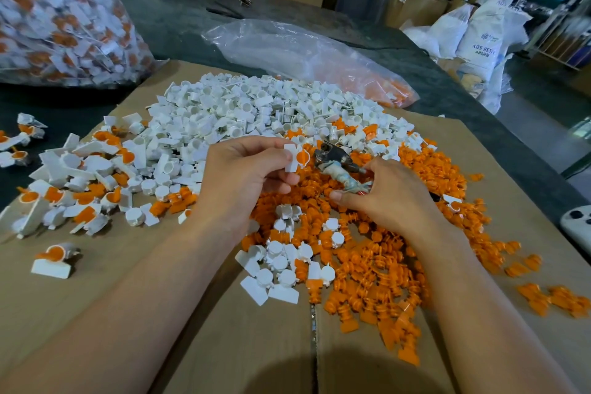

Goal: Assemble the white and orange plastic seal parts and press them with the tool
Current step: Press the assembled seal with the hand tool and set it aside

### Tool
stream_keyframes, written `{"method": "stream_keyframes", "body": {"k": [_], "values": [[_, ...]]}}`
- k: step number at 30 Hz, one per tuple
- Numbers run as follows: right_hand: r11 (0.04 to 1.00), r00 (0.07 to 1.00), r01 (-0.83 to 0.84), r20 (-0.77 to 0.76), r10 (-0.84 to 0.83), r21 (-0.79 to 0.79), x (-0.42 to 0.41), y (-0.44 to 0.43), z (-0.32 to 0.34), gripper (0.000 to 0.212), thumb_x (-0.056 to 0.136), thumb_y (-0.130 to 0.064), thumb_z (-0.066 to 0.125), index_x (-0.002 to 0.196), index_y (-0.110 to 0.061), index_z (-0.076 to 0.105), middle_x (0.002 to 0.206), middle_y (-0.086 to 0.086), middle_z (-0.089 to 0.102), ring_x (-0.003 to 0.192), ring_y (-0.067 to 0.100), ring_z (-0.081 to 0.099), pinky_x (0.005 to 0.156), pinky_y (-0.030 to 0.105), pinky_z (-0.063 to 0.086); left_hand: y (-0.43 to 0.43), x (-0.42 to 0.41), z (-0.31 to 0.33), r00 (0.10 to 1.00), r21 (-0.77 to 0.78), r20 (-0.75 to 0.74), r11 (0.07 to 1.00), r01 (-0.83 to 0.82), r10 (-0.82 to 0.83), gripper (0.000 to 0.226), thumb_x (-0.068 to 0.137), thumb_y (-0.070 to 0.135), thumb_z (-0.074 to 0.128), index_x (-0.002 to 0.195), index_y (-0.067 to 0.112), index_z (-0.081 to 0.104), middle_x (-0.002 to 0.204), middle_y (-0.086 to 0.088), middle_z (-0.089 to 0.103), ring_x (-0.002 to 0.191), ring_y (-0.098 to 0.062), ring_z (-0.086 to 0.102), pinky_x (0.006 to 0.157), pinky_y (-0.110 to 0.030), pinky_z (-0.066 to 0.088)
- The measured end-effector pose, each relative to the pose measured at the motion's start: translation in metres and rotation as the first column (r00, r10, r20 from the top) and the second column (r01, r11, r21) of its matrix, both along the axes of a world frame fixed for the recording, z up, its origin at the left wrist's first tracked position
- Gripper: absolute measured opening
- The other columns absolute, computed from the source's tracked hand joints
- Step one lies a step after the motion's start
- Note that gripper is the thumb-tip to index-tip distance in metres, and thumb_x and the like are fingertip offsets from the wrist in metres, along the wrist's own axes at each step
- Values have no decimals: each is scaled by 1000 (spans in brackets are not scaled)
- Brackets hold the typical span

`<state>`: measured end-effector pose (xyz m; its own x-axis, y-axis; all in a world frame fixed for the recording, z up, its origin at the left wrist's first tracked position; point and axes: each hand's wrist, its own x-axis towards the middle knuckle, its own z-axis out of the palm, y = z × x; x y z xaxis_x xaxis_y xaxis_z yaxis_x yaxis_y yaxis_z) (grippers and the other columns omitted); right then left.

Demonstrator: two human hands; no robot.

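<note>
My left hand (246,169) pinches a white seal with an orange insert (296,157), held above the piles. Just to its right, my right hand (383,195) grips the wrapped handles of a metal pressing tool (335,163), whose jaws point at the seal and sit close beside it. A large heap of white seal parts (243,115) lies behind the hands. A heap of orange parts (383,259) spreads under and to the right of them. Several assembled white-and-orange seals (73,182) lie at the left.
Everything rests on flattened brown cardboard (134,304) over a dark table. A big clear bag of finished seals (60,16) stands at the back left. A clear bag holding orange parts (307,54) lies behind the white heap. A white device (577,227) sits at the right edge.
</note>
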<state>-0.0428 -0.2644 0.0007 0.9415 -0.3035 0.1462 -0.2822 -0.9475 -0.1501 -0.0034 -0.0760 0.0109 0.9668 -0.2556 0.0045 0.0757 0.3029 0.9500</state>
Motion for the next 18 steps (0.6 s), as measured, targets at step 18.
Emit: {"method": "stream_keyframes", "body": {"k": [18], "values": [[1000,1000,-8,-26,8,11,1,0,0,78,67,-70,57,119,-12,50,116,6,54,106,21,49,74,27,32,23,24,5,868,-526,-412,706,-474,277,29,100,26,36,75,13,44,54,-3,66,48,-12,62,46,-17,47]]}}
